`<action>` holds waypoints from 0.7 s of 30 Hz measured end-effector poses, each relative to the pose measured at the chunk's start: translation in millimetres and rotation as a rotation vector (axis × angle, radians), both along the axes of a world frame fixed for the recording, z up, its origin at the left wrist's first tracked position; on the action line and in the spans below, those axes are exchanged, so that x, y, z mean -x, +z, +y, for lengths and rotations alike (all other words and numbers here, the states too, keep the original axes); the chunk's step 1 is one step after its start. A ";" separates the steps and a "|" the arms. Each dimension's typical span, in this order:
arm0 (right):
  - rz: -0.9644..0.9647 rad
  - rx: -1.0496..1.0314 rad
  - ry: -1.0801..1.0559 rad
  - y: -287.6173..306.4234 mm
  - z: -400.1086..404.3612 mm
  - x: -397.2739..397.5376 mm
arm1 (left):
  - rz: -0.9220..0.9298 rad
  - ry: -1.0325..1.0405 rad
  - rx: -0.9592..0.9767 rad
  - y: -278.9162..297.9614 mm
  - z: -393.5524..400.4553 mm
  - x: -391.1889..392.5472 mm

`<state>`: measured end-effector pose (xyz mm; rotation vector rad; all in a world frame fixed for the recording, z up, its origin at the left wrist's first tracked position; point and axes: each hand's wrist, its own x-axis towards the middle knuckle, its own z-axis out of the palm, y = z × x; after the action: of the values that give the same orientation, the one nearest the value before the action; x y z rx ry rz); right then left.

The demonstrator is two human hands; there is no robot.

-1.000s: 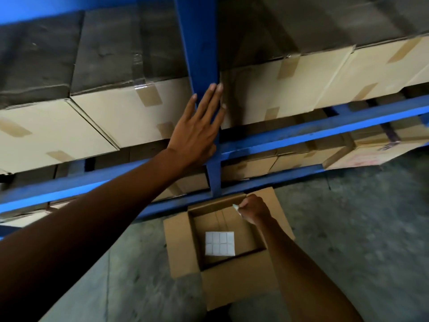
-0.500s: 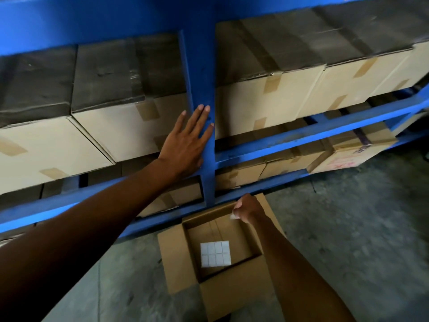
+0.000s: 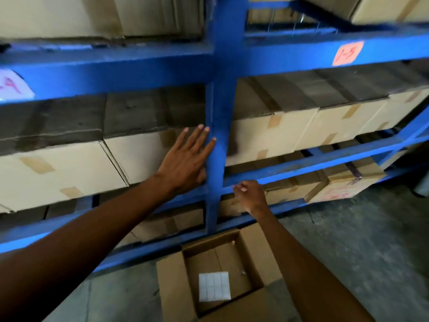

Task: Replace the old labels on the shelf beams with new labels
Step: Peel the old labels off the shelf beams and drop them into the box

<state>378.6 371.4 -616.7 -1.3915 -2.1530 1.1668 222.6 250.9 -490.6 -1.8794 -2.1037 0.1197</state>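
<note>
Dim, motion-blurred, bowed wide-angle edges

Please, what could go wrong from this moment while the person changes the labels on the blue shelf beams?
1. The open carton with the label sheet sits on the floor right below the arms; a step forward could trip on it or crush it.
2. The left hand leans on the blue upright; a slip could cost balance.
3. The orange 1-5 label sits high, so reaching it may mean overstretching.

Warehouse stockroom for sure: blue steel racking point(image 3: 222, 66), taped cartons point(image 3: 274, 133), handwritten bay label point(image 3: 347, 53), concrete floor point(image 3: 362, 247).
</note>
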 end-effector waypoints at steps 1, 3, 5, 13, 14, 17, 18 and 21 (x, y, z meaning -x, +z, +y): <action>0.078 -0.061 -0.033 25.7 -7.0 12.7 | 0.019 -0.008 -0.054 13.3 -11.4 10.1; 0.245 -0.155 -0.081 74.5 -28.5 35.8 | 0.067 -0.009 -0.157 36.4 -37.2 31.3; 0.415 -0.299 -0.116 114.1 -50.6 56.9 | 0.102 -0.009 -0.244 57.8 -65.4 50.5; 0.680 -0.726 -0.028 203.5 -187.7 176.1 | 0.167 0.126 -0.441 109.8 -216.3 142.6; 0.675 -0.750 -0.023 208.6 -201.8 191.3 | 0.177 0.172 -0.432 113.6 -231.2 155.2; 0.610 -0.850 -0.042 219.0 -233.3 231.4 | 0.205 0.268 -0.330 121.7 -267.3 194.2; 0.574 -0.860 -0.051 221.4 -242.2 242.2 | 0.200 0.271 -0.279 123.2 -276.3 205.4; 0.498 -0.871 -0.114 216.4 -253.6 261.9 | 0.182 0.213 -0.207 124.4 -283.0 217.5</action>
<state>116.7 117.8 -400.3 -0.7175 -1.8138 0.3566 5.1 -32.1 -366.2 -1.4681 -2.0968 0.1119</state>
